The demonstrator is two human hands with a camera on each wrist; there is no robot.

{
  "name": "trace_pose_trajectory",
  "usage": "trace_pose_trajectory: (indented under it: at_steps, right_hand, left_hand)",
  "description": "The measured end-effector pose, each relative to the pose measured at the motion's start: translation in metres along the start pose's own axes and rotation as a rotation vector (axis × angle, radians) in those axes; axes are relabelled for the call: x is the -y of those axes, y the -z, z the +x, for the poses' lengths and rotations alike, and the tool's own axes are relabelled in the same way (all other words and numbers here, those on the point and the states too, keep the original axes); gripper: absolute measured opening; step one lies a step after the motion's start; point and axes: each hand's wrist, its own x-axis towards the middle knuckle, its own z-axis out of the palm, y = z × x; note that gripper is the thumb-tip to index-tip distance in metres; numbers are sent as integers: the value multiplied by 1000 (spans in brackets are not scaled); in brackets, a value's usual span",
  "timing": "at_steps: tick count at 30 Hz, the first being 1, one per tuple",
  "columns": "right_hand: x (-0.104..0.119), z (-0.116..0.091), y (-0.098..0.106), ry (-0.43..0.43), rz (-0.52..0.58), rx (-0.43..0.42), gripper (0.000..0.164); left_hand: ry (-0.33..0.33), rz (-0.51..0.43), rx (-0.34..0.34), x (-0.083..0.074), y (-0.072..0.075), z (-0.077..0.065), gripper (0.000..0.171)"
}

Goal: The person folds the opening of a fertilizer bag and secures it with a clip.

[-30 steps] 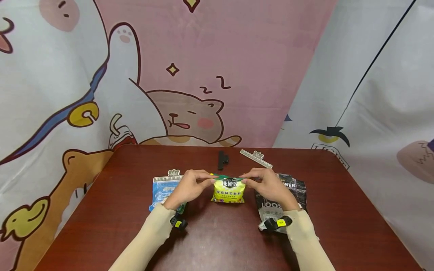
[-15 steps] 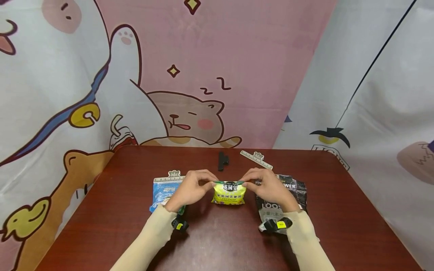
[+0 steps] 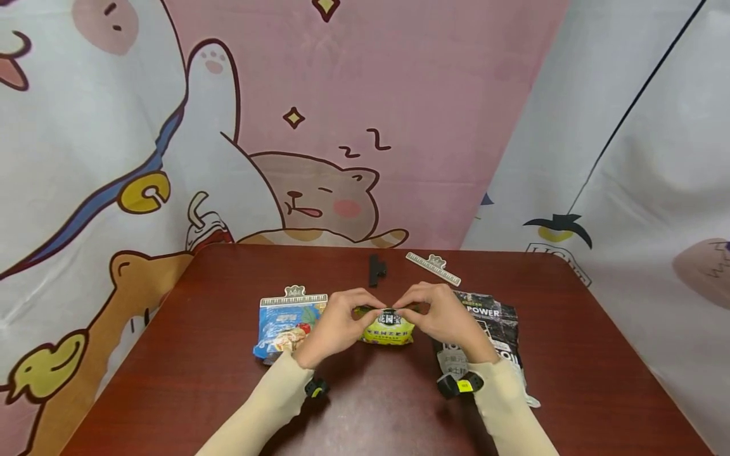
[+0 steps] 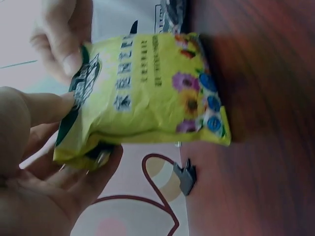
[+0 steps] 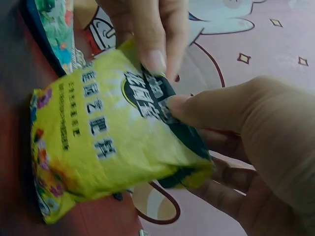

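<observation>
A small yellow fertilizer bag (image 3: 388, 334) with a dark green top band stands mid-table in the head view. Its folded top edge is pinched by my left hand (image 3: 341, 320) and my right hand (image 3: 447, 318), which almost meet at its middle. In the left wrist view, the left thumb (image 4: 51, 107) presses the front of the green band, with fingers behind the bag. From the right wrist, the right thumb (image 5: 206, 108) lies on the same band, fingers behind it. Flowers are printed along the bag's bottom (image 5: 47, 172).
To the left lies a blue bag (image 3: 285, 323) with a piano-key clip (image 3: 294, 296) across its top. A black and grey bag (image 3: 496, 323) lies to the right, partly under the right forearm. Behind are a black clip (image 3: 376, 271) and another piano-key clip (image 3: 433, 268).
Both hands have slid inward along the bag's top edge, from its corners to near the middle. The green top has been folded down, and more of the blue bag shows.
</observation>
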Motion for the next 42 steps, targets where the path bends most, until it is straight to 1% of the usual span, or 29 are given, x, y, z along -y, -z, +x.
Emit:
trace_pose_trajectory:
  at_steps: [4,7,12,16,20,23,28,32,36,39,42]
  right_hand:
    - [5,0,-4,-8,0,-8,9]
    - [6,0,-7,-13,-17,-23,8]
    - [5,0,-11,21,-39,-53,7]
    - [5,-1,-13,31,-42,-68,8]
    - [6,-2,-14,14,-45,-61,8]
    - [6,-3,-13,-9,-47,-46,7]
    - [2,-5,-7,-40,-55,-31,10]
    - [0,-5,-4,-24,-46,-38,10]
    - [-1,-4,-4,-5,-38,-51,6]
    - [-2,-2,-2,-11,-44,-57,4]
    - [-3,0,0,-27,-61,-50,5]
  left_hand:
    - [14,17,-4,-4,-7,0,10]
    - [9,33,-24,-4,-10,0,9]
    - [-20,40,-68,-5,-12,-2,7]
    - [-12,28,-72,-5,-13,-3,6]
    - [-9,41,-75,-2,-14,-5,5]
    - [-9,49,-69,2,-12,-6,5]
    - [16,47,-40,5,-5,-6,7]
    - [16,43,-34,6,-2,-5,7]
    - [0,24,-39,6,-2,-4,7]
    - [-12,13,-46,7,-1,-2,7]
    - [-11,6,-45,9,0,1,7]
